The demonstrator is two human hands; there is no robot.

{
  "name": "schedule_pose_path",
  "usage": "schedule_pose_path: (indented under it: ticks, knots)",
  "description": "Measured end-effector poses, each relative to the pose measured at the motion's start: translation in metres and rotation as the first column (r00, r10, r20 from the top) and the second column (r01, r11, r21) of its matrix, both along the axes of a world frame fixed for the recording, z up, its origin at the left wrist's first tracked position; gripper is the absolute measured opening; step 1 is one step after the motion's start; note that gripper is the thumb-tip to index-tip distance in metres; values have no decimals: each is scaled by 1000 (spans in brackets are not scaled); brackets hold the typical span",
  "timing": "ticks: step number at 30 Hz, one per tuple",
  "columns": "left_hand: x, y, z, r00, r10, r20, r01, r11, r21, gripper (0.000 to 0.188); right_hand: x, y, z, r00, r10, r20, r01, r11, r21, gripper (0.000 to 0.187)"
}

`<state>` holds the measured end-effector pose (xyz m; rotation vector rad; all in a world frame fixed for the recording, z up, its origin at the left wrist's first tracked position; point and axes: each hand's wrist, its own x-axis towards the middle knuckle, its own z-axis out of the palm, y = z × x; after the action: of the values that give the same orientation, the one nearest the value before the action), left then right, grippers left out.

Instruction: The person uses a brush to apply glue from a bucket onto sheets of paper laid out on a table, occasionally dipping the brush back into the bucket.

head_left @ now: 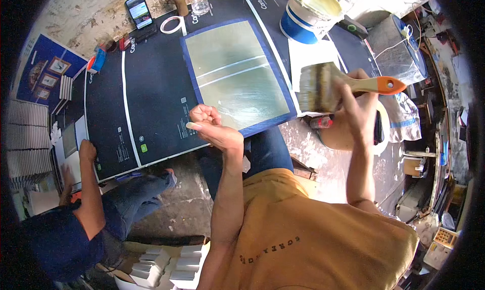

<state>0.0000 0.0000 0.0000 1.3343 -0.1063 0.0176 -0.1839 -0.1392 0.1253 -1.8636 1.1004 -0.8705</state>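
Note:
My right hand (pixel 359 104) grips a wide flat paintbrush (pixel 323 86) by its base. The bristles point left and the pale, orange-tipped handle sticks out to the right. My left hand (pixel 217 130) hovers at the table's near edge, fingers curled in and thumb stretched out, with nothing visible in it. Between my hands and beyond them lies a grey-green sheet (pixel 227 50) with a blue border and two white stripes. Its near part glistens with streaky wetness. A white sheet of paper (pixel 312 52) lies to its right, partly behind the brush.
A blue-and-white bucket (pixel 298 25) of creamy stuff stands at the back right of the black table (pixel 156 83). A phone (pixel 139 12), a tape roll (pixel 172 25) and a water bottle (pixel 198 1) sit along the back. At left, a co-worker (pixel 70 234) works over another sheet.

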Motion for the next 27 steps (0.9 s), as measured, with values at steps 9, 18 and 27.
schedule_pose_path:
  ticks: [9,18,27]
  knots:
    - [6,3,4,994,93,61,-93,996,-3,67,-28,6,-21,943,35,-332,-43,999,-17,25]
    - [170,-46,76,673,-519,527,360,852,379,67,-34,0,13,949,-61,310,117,979,-166,22]
    - [223,-132,100,412,-844,-343,379,-183,907,120,193,30,-23,765,509,-395,-627,451,-635,35]
